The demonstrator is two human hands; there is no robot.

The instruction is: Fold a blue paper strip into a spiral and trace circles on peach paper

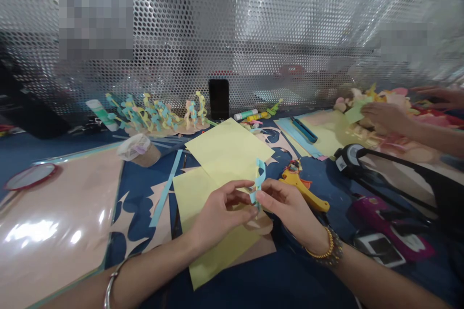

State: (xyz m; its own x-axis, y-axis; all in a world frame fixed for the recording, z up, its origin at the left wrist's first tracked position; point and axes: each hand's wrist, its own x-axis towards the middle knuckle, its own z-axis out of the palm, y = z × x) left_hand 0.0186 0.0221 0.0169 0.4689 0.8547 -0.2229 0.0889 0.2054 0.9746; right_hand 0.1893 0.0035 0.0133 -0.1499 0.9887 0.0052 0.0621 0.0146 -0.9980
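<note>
A black phone [218, 99] stands upright (glue stick [245, 115] nearby).

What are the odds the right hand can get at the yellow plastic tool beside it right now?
Probably yes, once it lets go: the right hand is pinching the blue paper strip with the left hand, and the yellow plastic tool lies just beyond it, apparently with nothing between them.

Blue paper strip [258, 179] partly behind right hand [288, 207]; co-worker's arm [435, 134] cut off at edge
</note>
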